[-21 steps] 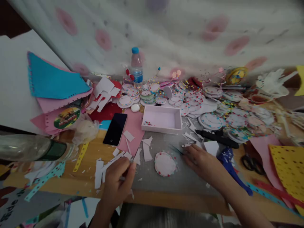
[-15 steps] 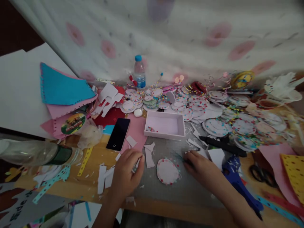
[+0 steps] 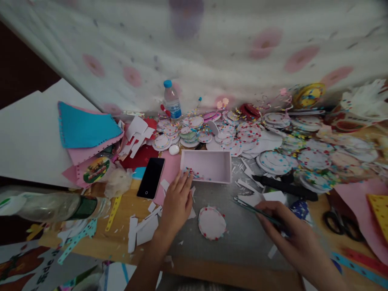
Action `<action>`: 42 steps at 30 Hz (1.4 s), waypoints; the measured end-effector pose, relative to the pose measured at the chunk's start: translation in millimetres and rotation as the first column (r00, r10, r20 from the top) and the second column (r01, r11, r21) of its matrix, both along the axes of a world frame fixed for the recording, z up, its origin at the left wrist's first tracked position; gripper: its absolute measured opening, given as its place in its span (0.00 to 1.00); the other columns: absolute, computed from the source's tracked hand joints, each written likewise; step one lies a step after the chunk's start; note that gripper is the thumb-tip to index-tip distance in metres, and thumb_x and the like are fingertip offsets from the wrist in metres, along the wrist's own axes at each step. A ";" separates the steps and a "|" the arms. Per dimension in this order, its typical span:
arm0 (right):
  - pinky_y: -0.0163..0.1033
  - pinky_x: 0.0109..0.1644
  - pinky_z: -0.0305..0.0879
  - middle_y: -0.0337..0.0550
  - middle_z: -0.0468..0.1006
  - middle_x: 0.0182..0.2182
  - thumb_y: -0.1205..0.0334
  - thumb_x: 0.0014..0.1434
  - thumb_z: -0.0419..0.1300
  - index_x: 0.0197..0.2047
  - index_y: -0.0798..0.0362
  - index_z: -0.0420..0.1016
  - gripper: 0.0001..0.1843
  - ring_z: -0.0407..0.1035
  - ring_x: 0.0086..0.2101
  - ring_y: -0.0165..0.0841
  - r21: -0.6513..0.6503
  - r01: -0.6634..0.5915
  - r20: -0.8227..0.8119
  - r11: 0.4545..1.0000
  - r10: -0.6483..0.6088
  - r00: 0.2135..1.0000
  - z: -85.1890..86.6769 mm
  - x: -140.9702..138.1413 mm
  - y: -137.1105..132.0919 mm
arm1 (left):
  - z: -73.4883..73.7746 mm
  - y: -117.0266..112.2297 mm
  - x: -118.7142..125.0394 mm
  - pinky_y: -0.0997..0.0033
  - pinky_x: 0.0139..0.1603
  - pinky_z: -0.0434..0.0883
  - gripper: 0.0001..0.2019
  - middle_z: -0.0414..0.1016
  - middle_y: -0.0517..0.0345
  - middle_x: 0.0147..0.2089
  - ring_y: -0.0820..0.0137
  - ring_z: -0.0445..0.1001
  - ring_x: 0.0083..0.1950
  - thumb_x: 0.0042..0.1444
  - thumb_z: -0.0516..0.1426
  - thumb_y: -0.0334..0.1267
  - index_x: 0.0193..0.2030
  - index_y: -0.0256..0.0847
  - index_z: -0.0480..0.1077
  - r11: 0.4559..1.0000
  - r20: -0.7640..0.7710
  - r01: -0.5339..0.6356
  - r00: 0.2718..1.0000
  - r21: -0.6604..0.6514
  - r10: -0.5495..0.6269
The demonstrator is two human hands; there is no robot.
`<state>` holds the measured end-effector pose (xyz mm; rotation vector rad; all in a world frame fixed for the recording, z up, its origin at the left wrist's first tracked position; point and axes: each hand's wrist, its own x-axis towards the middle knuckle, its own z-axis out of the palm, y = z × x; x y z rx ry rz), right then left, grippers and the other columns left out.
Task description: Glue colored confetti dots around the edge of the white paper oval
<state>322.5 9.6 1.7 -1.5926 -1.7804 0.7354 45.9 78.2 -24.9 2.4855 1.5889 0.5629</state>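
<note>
My left hand point(image 3: 178, 200) reaches over the near left corner of a pale open box point(image 3: 216, 166). Its fingers are stretched out, with the tips by small red, blue and white beads point(image 3: 194, 173) lying inside; whether they touch the beads I cannot tell. In my right hand point(image 3: 285, 230) is a pair of dark tweezers point(image 3: 257, 211), with the tips pointing left above the grey mat point(image 3: 188, 242). Between my hands lies a round white disc point(image 3: 211, 223), flat on the mat, with red and blue beads around its edge.
Stacks of beaded discs point(image 3: 274, 161) fill the back. A phone point(image 3: 150, 178), paper scraps point(image 3: 147, 230) and a lying bottle point(image 3: 81, 207) are at left. A water bottle point(image 3: 172, 101) stands behind. Scissors point(image 3: 342, 224) and a black tool point(image 3: 286, 188) lie at right.
My left hand has moved forward from the mat to the box and its fingers have straightened. My right hand has shifted right and turned, bringing the tweezers into clear view.
</note>
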 end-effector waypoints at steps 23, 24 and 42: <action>0.35 0.31 0.55 0.46 0.78 0.32 0.65 0.63 0.52 0.34 0.54 0.72 0.09 0.73 0.32 0.34 0.042 -0.504 0.585 0.863 0.388 0.712 -4.7 -83.8 136.8 | -16.5 -22.9 2.4 0.48 0.69 0.54 0.34 0.47 0.44 0.73 0.59 0.38 0.74 0.57 0.48 0.23 0.70 0.34 0.46 0.995 0.188 0.001 0.982 -0.097 0.017; 0.35 0.31 0.55 0.45 0.78 0.32 0.65 0.63 0.52 0.34 0.54 0.72 0.09 0.73 0.33 0.34 0.046 -0.504 0.584 0.863 0.386 0.714 -3.5 -83.3 136.3 | -15.9 -22.3 2.5 0.48 0.69 0.54 0.33 0.48 0.44 0.72 0.59 0.38 0.74 0.57 0.48 0.23 0.70 0.34 0.47 0.995 0.191 -0.002 0.981 -0.097 0.021; 0.29 0.24 0.60 0.36 0.75 0.25 0.65 0.59 0.59 0.37 0.51 0.75 0.03 0.64 0.21 0.25 0.308 -0.090 -0.033 0.947 0.105 0.994 30.7 -52.6 17.8 | 33.1 -52.9 13.6 0.63 0.52 0.71 0.11 0.74 0.50 0.48 0.65 0.73 0.50 0.62 0.53 0.33 0.50 0.41 0.70 0.985 0.705 -0.024 0.696 -0.170 0.138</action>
